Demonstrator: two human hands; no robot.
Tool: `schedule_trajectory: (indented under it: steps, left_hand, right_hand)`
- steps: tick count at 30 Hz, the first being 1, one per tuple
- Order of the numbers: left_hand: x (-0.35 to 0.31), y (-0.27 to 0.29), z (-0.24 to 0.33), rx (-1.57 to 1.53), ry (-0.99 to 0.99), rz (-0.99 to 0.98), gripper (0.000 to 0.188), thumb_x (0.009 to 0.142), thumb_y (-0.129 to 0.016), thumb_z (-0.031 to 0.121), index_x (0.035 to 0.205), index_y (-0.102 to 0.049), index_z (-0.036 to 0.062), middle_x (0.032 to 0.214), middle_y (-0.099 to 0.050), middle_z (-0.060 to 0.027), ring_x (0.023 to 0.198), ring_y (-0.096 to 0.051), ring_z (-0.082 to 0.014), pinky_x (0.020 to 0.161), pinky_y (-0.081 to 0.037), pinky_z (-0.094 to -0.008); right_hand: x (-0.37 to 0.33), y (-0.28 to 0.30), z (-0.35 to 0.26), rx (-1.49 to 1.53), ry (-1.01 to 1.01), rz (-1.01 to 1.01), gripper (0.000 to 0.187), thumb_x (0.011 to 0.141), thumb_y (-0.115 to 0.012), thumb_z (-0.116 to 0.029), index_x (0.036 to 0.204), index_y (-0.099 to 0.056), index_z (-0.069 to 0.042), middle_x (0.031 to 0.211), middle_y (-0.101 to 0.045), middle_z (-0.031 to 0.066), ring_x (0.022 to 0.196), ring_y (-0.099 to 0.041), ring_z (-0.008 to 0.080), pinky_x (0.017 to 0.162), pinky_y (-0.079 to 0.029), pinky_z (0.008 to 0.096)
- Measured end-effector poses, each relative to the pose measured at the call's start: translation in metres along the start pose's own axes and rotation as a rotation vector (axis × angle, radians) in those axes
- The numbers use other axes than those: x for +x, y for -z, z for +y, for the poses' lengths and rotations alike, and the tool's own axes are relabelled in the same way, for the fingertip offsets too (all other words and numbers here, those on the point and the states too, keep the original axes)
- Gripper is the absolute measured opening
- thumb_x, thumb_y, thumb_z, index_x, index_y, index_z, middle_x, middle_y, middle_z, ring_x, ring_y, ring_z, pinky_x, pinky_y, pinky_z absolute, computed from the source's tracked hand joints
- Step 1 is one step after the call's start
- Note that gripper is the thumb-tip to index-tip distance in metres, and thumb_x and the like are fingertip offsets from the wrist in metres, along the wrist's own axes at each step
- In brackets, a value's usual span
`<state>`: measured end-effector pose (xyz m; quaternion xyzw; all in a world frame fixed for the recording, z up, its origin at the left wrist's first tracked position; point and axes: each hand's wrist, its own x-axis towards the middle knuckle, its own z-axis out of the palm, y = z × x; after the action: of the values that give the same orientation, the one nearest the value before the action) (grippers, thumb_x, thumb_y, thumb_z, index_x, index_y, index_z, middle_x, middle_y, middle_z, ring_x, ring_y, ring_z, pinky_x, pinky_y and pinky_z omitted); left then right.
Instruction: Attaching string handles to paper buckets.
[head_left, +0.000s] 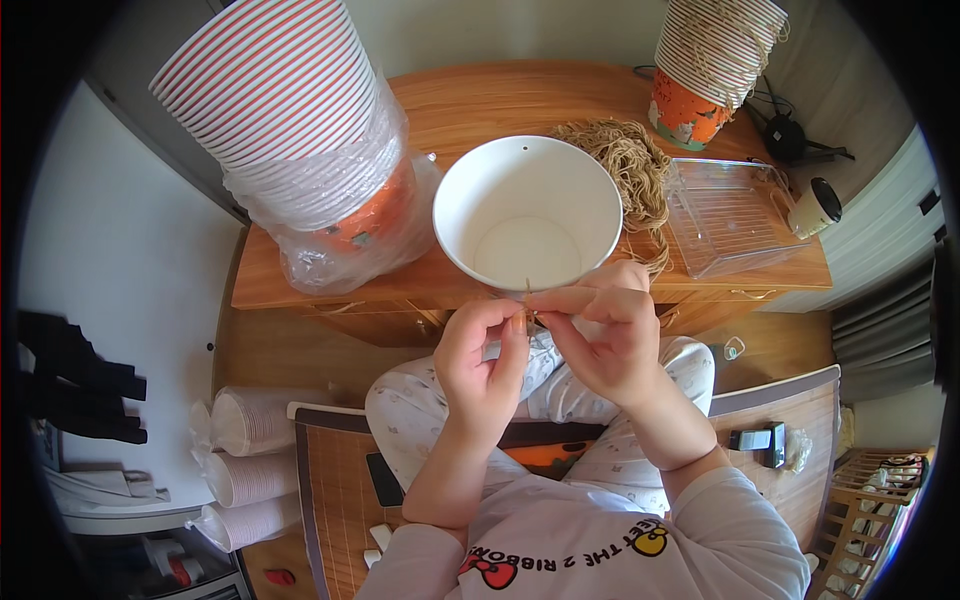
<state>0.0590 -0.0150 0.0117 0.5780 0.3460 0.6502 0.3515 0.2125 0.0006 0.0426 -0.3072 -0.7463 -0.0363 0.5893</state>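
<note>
A white paper bucket (528, 210) stands open end up at the front edge of the wooden desk, with a small hole high in its far wall. Just at its near rim, my left hand (480, 365) and my right hand (605, 335) meet fingertip to fingertip. Both pinch a short piece of thin tan twine (528, 290), whose end sticks up between the fingers. Whether the twine passes through the bucket's near wall is hidden by my fingers. Behind the bucket to the right lies a loose heap of tan twine (632, 172).
A tall stack of nested buckets (280, 100) in clear plastic rises on the desk (450, 95) at left. Another stack (715, 65), with twine hanging off it, stands far right. Nearer are a clear plastic tray (725, 215) and a paper cup (815, 208). Wrapped bucket stacks (255, 460) lie on the floor.
</note>
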Motion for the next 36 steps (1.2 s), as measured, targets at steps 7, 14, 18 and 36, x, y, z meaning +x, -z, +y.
schedule_trajectory:
  steps: [7,14,18,36]
  left_hand:
    - [0.005,-0.001,0.008,0.309,-0.201,0.016,0.012,0.086,-0.065,-0.007,0.097,-0.064,-0.0018,0.089,-0.065,-0.0128,0.077,-0.064,-0.0245,0.069,-0.051,-0.0308]
    - [0.009,0.0,0.01,0.418,-0.304,0.002,0.013,0.083,-0.066,-0.007,0.094,-0.064,0.0004,0.087,-0.065,-0.0114,0.077,-0.061,-0.0274,0.068,-0.049,-0.0347]
    - [0.01,0.0,0.011,0.493,-0.362,-0.011,0.012,0.083,-0.068,-0.004,0.093,-0.063,0.0025,0.086,-0.065,-0.0092,0.076,-0.061,-0.0275,0.068,-0.048,-0.0358]
    - [0.003,-0.009,0.006,0.371,-0.252,0.021,0.011,0.086,-0.067,-0.003,0.095,-0.063,0.0019,0.088,-0.065,-0.0101,0.078,-0.06,-0.0266,0.068,-0.048,-0.0343]
  right_hand:
    - [0.009,0.003,-0.011,-0.115,-0.004,-0.036,0.048,0.069,-0.085,0.001,0.1,-0.051,-0.012,0.096,-0.074,-0.0042,0.078,-0.06,0.0134,0.077,-0.037,0.0325]
    - [0.002,-0.001,-0.005,-0.003,0.006,0.034,0.051,0.067,-0.083,0.004,0.101,-0.048,-0.012,0.093,-0.074,-0.004,0.074,-0.056,0.0136,0.075,-0.037,0.0308]
    - [-0.005,-0.003,-0.003,0.059,-0.065,0.043,0.053,0.07,-0.081,0.006,0.101,-0.041,-0.01,0.093,-0.074,-0.0015,0.071,-0.052,0.017,0.071,-0.039,0.0306]
    - [-0.017,0.0,-0.016,0.348,-0.381,-0.007,0.049,0.085,-0.066,0.013,0.103,-0.028,-0.011,0.102,-0.072,0.0165,0.091,-0.057,0.0192,0.083,-0.043,0.0325]
